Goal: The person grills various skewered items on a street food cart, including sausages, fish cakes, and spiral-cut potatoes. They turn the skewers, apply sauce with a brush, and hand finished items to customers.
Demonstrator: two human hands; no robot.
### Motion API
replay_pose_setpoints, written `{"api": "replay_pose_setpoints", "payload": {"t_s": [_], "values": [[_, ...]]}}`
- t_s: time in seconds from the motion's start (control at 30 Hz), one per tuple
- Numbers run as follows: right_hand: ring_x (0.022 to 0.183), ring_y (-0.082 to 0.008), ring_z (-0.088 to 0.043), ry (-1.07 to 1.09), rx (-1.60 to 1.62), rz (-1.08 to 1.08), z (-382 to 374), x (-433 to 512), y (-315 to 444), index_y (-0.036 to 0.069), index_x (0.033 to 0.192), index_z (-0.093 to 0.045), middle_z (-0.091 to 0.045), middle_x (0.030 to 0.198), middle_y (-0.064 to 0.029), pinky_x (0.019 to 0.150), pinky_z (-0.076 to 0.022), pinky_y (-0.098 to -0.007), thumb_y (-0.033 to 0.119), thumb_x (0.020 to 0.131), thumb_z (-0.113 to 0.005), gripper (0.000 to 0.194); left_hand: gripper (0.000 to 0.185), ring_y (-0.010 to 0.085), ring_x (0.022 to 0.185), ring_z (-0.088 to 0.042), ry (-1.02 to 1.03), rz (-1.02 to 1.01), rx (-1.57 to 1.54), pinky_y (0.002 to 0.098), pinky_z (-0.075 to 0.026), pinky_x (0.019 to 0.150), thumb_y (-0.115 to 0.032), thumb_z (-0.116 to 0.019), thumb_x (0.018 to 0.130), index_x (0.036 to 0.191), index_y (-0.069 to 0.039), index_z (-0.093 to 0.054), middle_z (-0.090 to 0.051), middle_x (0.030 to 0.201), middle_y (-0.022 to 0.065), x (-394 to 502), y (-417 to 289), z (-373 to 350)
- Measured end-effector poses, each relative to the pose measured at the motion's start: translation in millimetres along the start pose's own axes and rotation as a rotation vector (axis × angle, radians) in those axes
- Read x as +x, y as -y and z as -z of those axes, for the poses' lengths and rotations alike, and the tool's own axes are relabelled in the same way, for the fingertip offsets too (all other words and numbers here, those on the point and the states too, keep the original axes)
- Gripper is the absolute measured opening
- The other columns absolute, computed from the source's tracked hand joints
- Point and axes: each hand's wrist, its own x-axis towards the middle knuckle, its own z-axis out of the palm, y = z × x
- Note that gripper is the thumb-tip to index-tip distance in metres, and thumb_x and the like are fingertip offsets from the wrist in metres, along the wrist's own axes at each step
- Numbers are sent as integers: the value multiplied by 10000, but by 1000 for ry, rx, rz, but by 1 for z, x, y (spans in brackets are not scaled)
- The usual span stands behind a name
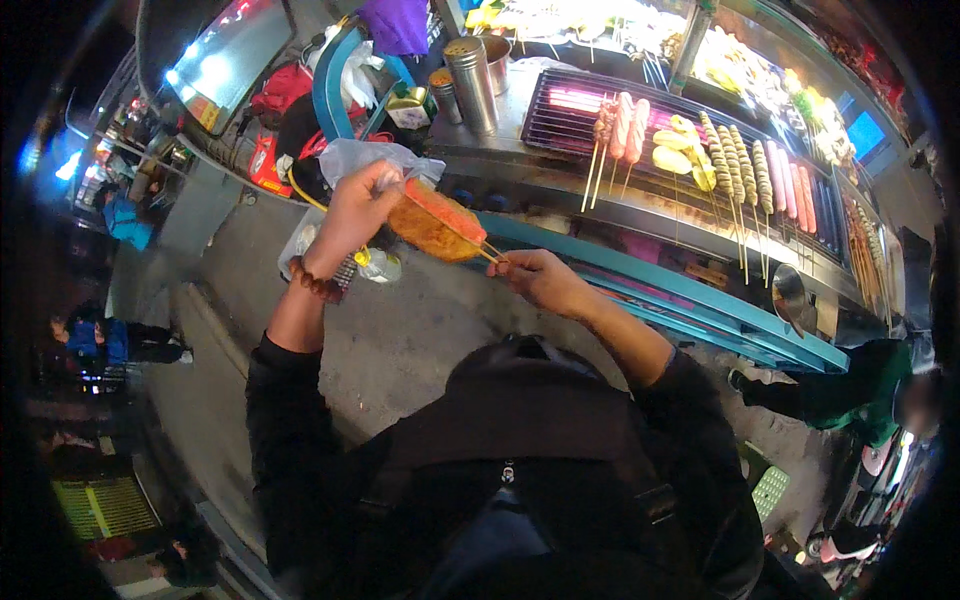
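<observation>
Between my two hands is skewered food [439,225], a browned flat piece and a reddish piece lying against it. My left hand [360,210] grips its upper left end, with a thin clear plastic bag [375,156] around or just behind the fingers. The fingertips of my right hand [536,277] pinch the wooden stick ends at the lower right. Beyond my right hand is a grill rack [574,90], lit pink from below. On it lie sausages [630,131], yellow pieces on sticks [679,150], spiral-cut skewers [739,161] and pinkish sausages [793,187].
Metal shaker canisters [472,82] and a square tin [411,107] stand left of the grill. A blue metal rail [675,285] runs along the stall's front. A yellow-capped bottle [379,266] is below my left hand. A person in dark green [870,394] is at right.
</observation>
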Motion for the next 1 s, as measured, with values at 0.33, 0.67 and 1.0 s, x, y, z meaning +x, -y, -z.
{"api": "replay_pose_setpoints", "payload": {"t_s": [0.33, 0.67, 1.0], "values": [[645, -66, -401, -58, 75, -43, 10, 9, 11, 54, 1062, -678, -454, 719, 63, 596, -345, -256, 263, 1072, -541, 250, 154, 411, 813, -649, 118, -340, 656, 522, -510, 700, -196, -685, 836, 888, -56, -645, -658, 777, 184, -7, -58, -39], [492, -69, -402, -92, 431, -128, 18, 9, 29, 132, 854, -603, -523, 666, 37, 437, -269, -247, 485, 1045, -538, 407, 123, 242, 863, -632, 171, -800, 1245, 384, -515, 765, -184, -633, 798, 852, -74, -621, -650, 895, 100, -44, -73, -125], [486, -49, -397, -329, 240, -115, 25, -28, 34, 94, 1065, -688, -514, 688, 43, 425, -300, -233, 279, 1083, -499, 265, 263, 235, 958, -663, -863, -232, -151, 372, -536, 880, -65, -801, 812, 1041, -18, -680, -703, 1009, 81, -22, 19, -120]]}}
